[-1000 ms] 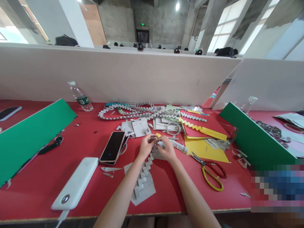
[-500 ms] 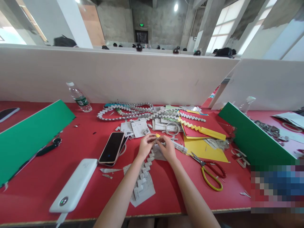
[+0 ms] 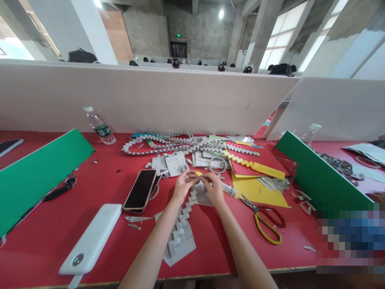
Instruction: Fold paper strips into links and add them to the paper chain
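Observation:
My left hand [image 3: 183, 185] and my right hand [image 3: 214, 188] meet over the middle of the red table [image 3: 99, 188], fingertips pinched together on the top end of a folded grey paper chain [image 3: 179, 224]. The chain runs from my fingers down between my forearms towards the near edge, lying on a grey paper sheet. A small yellow scrap [image 3: 198, 173] shows just above my fingers.
A phone [image 3: 140, 189] and white power bank [image 3: 92, 239] lie at my left, yellow-handled scissors [image 3: 264, 222] and yellow paper [image 3: 255, 189] at my right. Long folded chains [image 3: 162, 141], a tape roll [image 3: 218, 163] and a bottle [image 3: 98, 125] sit further back. Green dividers [image 3: 39, 170] flank the space.
The view has tilted slightly. My hands stay together on the chain's end, with the fingertips shifted a little closer.

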`<state>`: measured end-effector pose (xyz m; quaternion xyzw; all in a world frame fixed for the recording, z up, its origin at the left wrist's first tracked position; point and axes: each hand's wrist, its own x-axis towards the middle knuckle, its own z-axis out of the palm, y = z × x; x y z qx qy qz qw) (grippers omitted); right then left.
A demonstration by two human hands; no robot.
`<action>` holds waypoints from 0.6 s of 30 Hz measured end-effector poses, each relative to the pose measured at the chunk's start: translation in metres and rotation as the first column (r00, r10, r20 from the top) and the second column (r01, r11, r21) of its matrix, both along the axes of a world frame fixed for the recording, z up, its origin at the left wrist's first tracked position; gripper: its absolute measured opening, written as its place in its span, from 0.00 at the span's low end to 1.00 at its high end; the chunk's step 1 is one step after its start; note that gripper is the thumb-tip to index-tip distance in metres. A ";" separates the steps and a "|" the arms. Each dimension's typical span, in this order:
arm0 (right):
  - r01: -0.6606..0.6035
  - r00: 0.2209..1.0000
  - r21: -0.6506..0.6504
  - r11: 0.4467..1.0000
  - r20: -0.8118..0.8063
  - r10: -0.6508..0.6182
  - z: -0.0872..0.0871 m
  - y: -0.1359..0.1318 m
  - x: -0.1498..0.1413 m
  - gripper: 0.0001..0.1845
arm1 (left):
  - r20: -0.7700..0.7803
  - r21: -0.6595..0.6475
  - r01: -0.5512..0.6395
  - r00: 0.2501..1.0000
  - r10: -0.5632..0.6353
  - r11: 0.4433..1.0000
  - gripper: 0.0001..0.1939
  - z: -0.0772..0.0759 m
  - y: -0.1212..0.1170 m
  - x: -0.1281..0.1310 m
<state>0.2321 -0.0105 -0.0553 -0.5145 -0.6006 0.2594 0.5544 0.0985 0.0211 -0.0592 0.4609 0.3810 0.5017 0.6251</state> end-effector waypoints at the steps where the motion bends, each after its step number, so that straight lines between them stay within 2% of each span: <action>1: -0.010 1.000 -0.004 1.000 -0.011 0.010 -0.001 0.001 -0.001 0.08 | 0.004 -0.009 -0.013 1.000 0.013 1.000 0.20 0.000 0.000 0.000; 7: -0.021 1.000 -0.061 0.998 -0.016 0.020 -0.006 0.002 -0.003 0.09 | -0.035 0.009 -0.055 0.998 0.055 0.998 0.17 0.001 0.000 -0.002; 13: -0.062 0.994 -0.135 0.989 0.085 0.074 -0.005 -0.002 -0.002 0.15 | -0.042 -0.060 0.071 0.996 -0.073 0.996 0.21 0.003 0.000 -0.003; 15: -0.073 0.996 -0.149 0.986 0.046 0.081 -0.006 -0.001 -0.002 0.17 | -0.005 -0.067 0.068 0.998 -0.068 0.995 0.22 0.002 0.000 -0.003; 18: -0.171 0.978 -0.192 0.966 -0.154 0.142 -0.006 0.001 -0.005 0.20 | 0.047 -0.081 0.064 0.997 -0.060 0.995 0.22 -0.001 0.001 -0.004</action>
